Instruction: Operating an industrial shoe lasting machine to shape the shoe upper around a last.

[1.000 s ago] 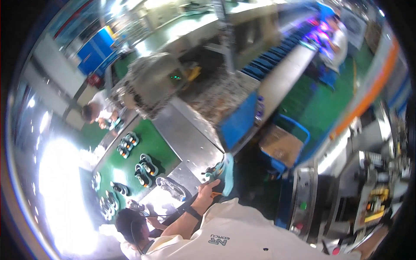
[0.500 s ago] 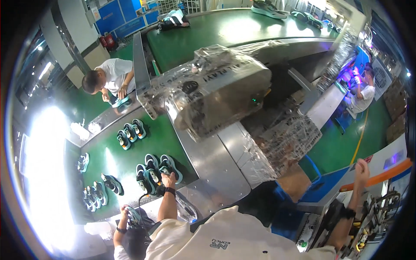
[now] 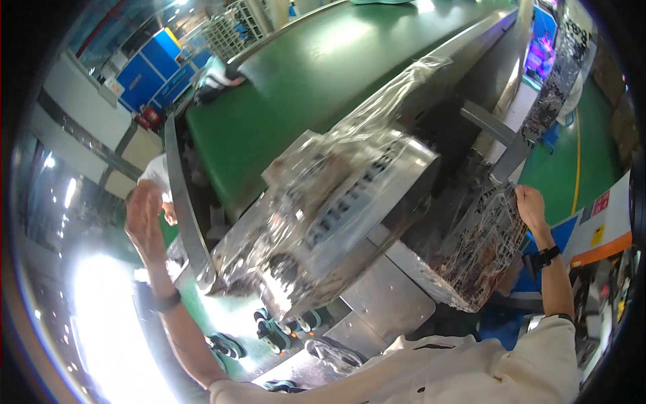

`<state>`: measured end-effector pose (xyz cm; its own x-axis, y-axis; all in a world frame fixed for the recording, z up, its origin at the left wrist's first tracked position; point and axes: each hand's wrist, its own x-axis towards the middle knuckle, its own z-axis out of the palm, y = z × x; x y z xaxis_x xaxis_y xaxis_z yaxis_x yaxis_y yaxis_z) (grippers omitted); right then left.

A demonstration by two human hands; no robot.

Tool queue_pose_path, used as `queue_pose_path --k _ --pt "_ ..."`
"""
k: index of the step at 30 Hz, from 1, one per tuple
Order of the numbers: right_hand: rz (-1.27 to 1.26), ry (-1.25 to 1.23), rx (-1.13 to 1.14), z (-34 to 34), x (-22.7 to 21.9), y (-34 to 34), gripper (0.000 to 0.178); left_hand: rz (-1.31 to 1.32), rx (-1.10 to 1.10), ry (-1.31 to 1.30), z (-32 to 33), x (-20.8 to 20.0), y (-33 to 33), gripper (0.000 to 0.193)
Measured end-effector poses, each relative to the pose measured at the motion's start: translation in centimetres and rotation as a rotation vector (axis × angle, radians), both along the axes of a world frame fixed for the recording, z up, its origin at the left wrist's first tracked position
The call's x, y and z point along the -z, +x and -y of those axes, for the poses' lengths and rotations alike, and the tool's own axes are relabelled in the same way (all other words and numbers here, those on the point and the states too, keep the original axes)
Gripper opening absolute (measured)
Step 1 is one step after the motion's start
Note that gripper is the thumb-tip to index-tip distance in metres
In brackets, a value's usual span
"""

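My left hand (image 3: 143, 219) is raised at the left, somewhat blurred, with its fingers stretched upward and nothing visible in them. Behind it shows part of a co-worker's white sleeve (image 3: 156, 174). My right hand (image 3: 530, 210) is at the right, its fingers curled beside a plastic-wrapped box (image 3: 481, 252). Whether it touches the wrapping, or what is inside the fingers, cannot be made out. Below, dark sneakers with pale blue soles, one of them a sneaker (image 3: 270, 334), stand on a green surface. Another sneaker (image 3: 225, 346) is beside my left forearm.
A larger plastic-wrapped unit (image 3: 336, 215) fills the middle above a metal plate (image 3: 387, 303). Behind it runs a green conveyor belt (image 3: 289, 87) with a shoe (image 3: 219, 75) at its far left. A metal rail (image 3: 185, 202) borders the belt. An orange-edged machine panel (image 3: 599, 236) stands at right.
My left hand has let go of a sneaker and risen to the left. My right hand has moved up beside the wrapped box. The view has tilted and shifted, and wrapping now covers more of the sneakers.
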<state>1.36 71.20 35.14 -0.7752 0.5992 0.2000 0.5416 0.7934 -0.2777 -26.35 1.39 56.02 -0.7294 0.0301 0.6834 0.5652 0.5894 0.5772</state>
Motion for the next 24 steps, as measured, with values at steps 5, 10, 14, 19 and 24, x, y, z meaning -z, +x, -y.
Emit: queue_pose_path --k 5,10,14,19,24 --pt "-0.014 -0.12 0.044 1.9 -1.8 0.3 0.037 -0.012 0.123 -0.475 -11.4 -7.8 -9.3 0.06" --pt "-0.304 -0.291 0.04 3.0 -2.4 -0.3 0.024 -0.357 -0.01 -1.466 -18.1 -8.6 -16.8 0.075" --pt "-0.346 -0.279 0.036 2.9 -2.1 -0.1 0.021 -0.244 -0.046 -1.401 -19.3 -8.0 -18.5 0.044" --pt "-0.384 -0.252 -0.034 2.2 -2.0 0.0 0.02 -0.305 -0.024 -1.288 -22.1 -11.4 -11.6 0.046" --pt "-0.613 -0.312 -0.151 1.6 -1.4 1.2 0.023 -0.224 -0.037 -0.743 -28.7 -18.2 4.5 0.045"
